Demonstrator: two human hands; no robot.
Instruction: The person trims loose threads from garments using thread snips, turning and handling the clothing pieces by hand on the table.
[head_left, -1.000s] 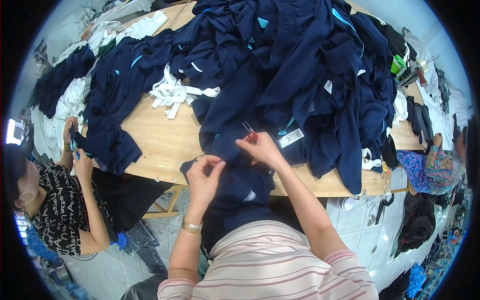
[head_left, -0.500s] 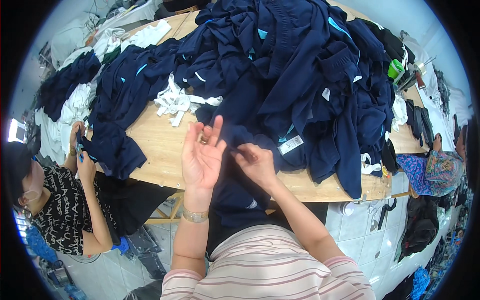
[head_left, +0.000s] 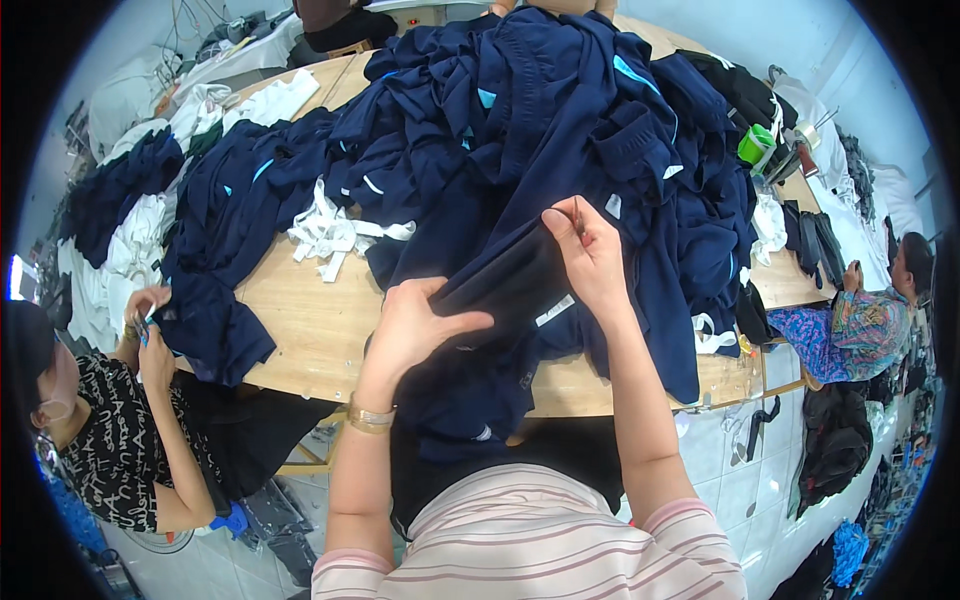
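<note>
A dark navy garment [head_left: 500, 295] is stretched between my hands, its lower part hanging over the table's front edge toward my lap. My left hand [head_left: 415, 325] grips its left side, thumb lying along the cloth and fingers behind it. Higher up and to the right, my right hand [head_left: 592, 258] pinches the garment's other end. A small thin dark thing [head_left: 579, 218] shows at my right fingers, too small to name. Beneath the cloth, a white label [head_left: 554, 311] peeks out. Behind rises a large heap of navy garments [head_left: 540, 120] with light blue trims.
White fabric strips [head_left: 335, 230] lie on the wooden table [head_left: 310, 335] at left. A co-worker [head_left: 120, 430] at the left handles navy cloth; another person [head_left: 870, 310] sits at far right. A green cup [head_left: 756, 145] stands at the back right.
My left hand was open, palm up, and has come down onto the garment. My right hand has moved up and right, drawing the cloth taut between both hands.
</note>
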